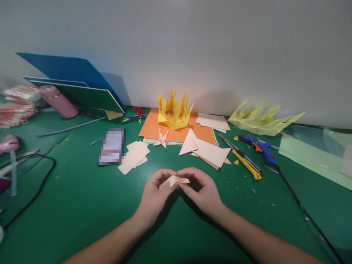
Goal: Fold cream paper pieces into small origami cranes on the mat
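Between my two hands is a small folded piece of pale peach paper, held above the green table. My left hand pinches its left side with thumb and fingers. On the other side, my right hand grips the paper with thumb and fingertips; part of it is covered by the fingers. Just beyond my hands lie a folded peach paper triangle and several peach paper sheets. More peach paper pieces rest to the left. A small folded paper figure stands near the orange sheets.
A yellow paper crown sits on orange paper. Rightward are a yellow utility knife, a blue glue gun with a black cord and a pale yellow paper crown. A phone, pink bottle and blue board stand left.
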`<state>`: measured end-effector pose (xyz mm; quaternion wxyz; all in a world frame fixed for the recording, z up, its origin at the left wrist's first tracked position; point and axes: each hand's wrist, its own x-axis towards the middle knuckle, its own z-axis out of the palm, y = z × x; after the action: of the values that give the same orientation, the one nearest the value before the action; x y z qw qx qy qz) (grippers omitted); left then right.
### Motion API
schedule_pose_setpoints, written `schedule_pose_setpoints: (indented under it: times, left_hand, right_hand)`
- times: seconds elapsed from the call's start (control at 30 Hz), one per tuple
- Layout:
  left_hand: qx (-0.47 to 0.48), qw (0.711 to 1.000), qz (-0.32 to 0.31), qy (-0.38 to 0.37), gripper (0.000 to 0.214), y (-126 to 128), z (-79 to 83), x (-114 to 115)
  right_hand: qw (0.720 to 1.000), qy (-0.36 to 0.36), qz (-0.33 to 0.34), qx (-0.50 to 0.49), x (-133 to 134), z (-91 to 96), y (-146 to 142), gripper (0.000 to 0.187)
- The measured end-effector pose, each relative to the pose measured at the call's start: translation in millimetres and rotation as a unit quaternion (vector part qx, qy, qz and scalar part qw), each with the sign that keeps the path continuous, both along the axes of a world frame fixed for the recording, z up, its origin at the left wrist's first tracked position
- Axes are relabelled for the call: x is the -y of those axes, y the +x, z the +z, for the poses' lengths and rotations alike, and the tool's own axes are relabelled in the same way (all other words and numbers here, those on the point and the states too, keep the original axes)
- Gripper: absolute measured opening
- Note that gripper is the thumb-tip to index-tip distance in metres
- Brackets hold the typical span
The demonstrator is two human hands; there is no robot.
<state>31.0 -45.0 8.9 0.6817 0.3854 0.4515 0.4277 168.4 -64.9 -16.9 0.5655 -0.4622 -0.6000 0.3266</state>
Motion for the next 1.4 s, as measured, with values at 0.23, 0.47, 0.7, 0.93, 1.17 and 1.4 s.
schedule_pose_setpoints:
  times: [0.23,0.47,0.7,0.93,1.17,1.4]
  left_hand:
    - [-0.029,0.999,-0.027,0.011,0.029,-1.3,2.4,0.4]
    - [-0.028,0.998,-0.047,0.042,0.025,-2.7,3.1,0.8]
    - [-0.023,0.998,-0.041,0.031,0.022,-1.5,3.8,0.2]
    - [-0.034,0.998,-0.033,0.039,0.02,-0.2,2.7,-0.6]
    - [-0.023,0.996,-0.056,0.059,0.021,-2.5,0.9,0.2]
    - [-0.022,0.995,-0.072,0.071,0.023,-1.7,1.9,0.8]
  right_hand:
    - [0.997,-0.057,0.029,-0.048,-0.2,0.6,5.3,0.005]
    - [0.991,-0.087,0.049,-0.089,-0.5,-0.3,6.9,0.013]
    - [0.988,-0.083,0.067,-0.113,-2.6,-4.4,8.4,0.01]
    - [0.989,-0.074,0.062,-0.114,-3.0,-6.3,8.3,0.005]
    - [0.989,-0.061,0.075,-0.114,-3.1,-5.0,8.5,0.007]
    - [0.985,-0.071,0.076,-0.139,-4.0,-4.6,8.5,0.011]
